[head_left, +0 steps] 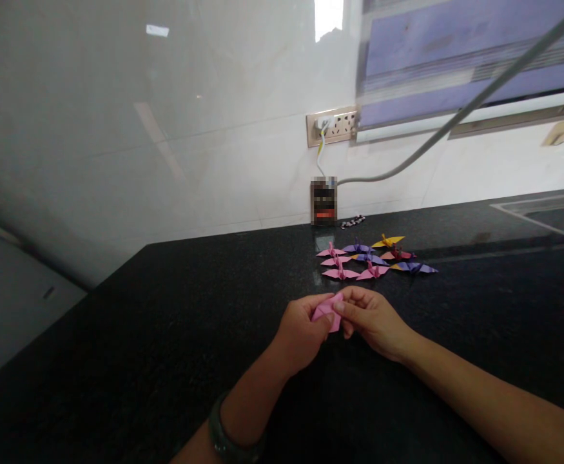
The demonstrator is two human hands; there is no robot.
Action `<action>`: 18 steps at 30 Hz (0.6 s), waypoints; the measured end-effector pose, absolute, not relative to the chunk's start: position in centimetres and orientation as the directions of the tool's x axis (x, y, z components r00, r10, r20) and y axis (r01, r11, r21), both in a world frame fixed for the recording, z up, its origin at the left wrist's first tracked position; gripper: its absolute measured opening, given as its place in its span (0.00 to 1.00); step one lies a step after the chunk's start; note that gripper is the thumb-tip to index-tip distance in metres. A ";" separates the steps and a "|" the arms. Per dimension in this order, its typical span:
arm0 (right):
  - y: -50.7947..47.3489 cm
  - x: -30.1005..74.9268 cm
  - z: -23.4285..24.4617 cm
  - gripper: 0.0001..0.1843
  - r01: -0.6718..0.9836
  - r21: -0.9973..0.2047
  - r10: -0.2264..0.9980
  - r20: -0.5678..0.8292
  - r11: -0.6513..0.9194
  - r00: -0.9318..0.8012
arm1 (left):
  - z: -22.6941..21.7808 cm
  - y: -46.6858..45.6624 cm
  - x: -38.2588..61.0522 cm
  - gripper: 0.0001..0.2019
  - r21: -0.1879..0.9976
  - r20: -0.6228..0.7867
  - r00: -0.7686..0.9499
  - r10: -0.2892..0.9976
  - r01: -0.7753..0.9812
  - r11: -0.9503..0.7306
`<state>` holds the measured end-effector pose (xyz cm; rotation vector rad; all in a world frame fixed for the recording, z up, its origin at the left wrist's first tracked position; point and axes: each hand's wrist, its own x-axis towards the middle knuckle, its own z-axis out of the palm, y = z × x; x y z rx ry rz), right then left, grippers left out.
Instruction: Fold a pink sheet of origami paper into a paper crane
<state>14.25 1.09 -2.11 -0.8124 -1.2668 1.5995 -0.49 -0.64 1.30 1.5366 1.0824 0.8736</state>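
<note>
A partly folded sheet of pink origami paper [323,310] is held between both hands above the dark countertop. My left hand [302,332] grips its left side, the thumb lying across the front. My right hand [372,319] pinches the upper right edge between thumb and index finger; its lower fingers curl beneath. Just beyond the hands stand several folded paper cranes in rows: pink cranes [341,273] on the near left, purple cranes [369,258] in the middle and right, a red crane [398,254], and a yellow crane [388,241] at the back.
The black speckled countertop [165,335] meets a pale tiled wall. Against the wall stands a small blurred box [323,203] with a grey cable [407,161]. A beaded string [353,222] lies beside it. Above is a socket strip [332,125]; a sink edge [543,219] shows at right.
</note>
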 end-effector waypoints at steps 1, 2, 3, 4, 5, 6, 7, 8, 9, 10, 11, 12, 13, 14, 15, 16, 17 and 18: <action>1.1 14.2 -2.1 0.11 -0.259 -0.964 0.928 0.038 -0.064 -0.369 | 1.3 -0.6 -0.5 0.17 0.977 0.005 0.342 0.940 0.197 -0.077; 1.0 14.2 -2.1 0.11 -0.267 -0.961 0.928 0.035 -0.070 -0.371 | 1.4 -0.6 -0.5 0.17 0.979 0.004 0.349 0.937 0.189 -0.074; 1.0 14.2 -2.0 0.10 -0.274 -0.959 0.927 0.034 -0.075 -0.372 | 1.4 -0.6 -0.5 0.17 0.981 0.001 0.354 0.935 0.180 -0.070; 1.0 14.2 -2.0 0.10 -0.280 -0.957 0.927 0.033 -0.079 -0.374 | 1.4 -0.6 -0.5 0.17 0.983 -0.002 0.358 0.934 0.172 -0.064; 0.9 14.2 -1.9 0.09 -0.285 -0.955 0.927 0.032 -0.083 -0.375 | 1.4 -0.6 -0.5 0.17 0.985 -0.004 0.361 0.933 0.165 -0.059; 0.9 14.1 -1.9 0.09 -0.290 -0.953 0.927 0.030 -0.086 -0.375 | 1.4 -0.5 -0.5 0.17 0.986 -0.006 0.363 0.932 0.160 -0.056; 0.9 14.1 -1.8 0.08 -0.294 -0.952 0.927 0.029 -0.089 -0.373 | 1.4 -0.5 -0.5 0.17 0.986 -0.005 0.367 0.930 0.155 -0.056; 0.9 14.1 -1.8 0.08 -0.299 -0.950 0.928 0.029 -0.090 -0.371 | 1.4 -0.5 -0.5 0.17 0.987 -0.005 0.371 0.929 0.152 -0.056; 0.8 14.1 -1.7 0.08 -0.303 -0.949 0.930 0.030 -0.090 -0.367 | 1.4 -0.5 -0.5 0.17 0.987 -0.005 0.375 0.927 0.149 -0.054; 0.8 14.1 -1.7 0.07 -0.305 -0.948 0.931 0.032 -0.087 -0.363 | 1.4 -0.5 -0.5 0.17 0.988 -0.008 0.377 0.926 0.146 -0.051; 0.8 14.1 -1.7 0.07 -0.306 -0.948 0.934 0.034 -0.083 -0.357 | 1.4 -0.5 -0.5 0.17 0.989 -0.011 0.376 0.927 0.143 -0.046; 0.8 14.1 -1.6 0.08 -0.307 -0.948 0.936 0.035 -0.079 -0.351 | 1.3 -0.5 -0.5 0.17 0.989 -0.016 0.374 0.927 0.139 -0.039; 0.8 14.1 -1.6 0.08 -0.309 -0.948 0.938 0.037 -0.077 -0.345 | 1.3 -0.5 -0.5 0.17 0.990 -0.021 0.371 0.928 0.135 -0.031; 0.7 14.1 -1.6 0.08 -0.311 -0.947 0.940 0.037 -0.075 -0.340 | 1.2 -0.5 -0.5 0.17 0.991 -0.025 0.368 0.929 0.129 -0.025; 0.7 14.0 -1.5 0.09 -0.316 -0.946 0.942 0.035 -0.077 -0.334 | 1.2 -0.5 -0.5 0.17 0.992 -0.027 0.365 0.931 0.122 -0.019; 0.7 14.0 -1.5 0.09 -0.321 -0.944 0.944 0.032 -0.080 -0.330 | 1.1 -0.5 -0.5 0.17 0.993 -0.029 0.364 0.931 0.116 -0.014; 0.7 14.0 -1.5 0.09 -0.325 -0.942 0.945 0.028 -0.084 -0.325 | 1.1 -0.5 -0.5 0.17 0.994 -0.031 0.365 0.931 0.111 -0.010; 0.7 14.0 -1.5 0.09 -0.326 -0.941 0.946 0.026 -0.086 -0.323 | 1.2 -0.5 -0.5 0.17 0.994 -0.033 0.368 0.929 0.106 -0.006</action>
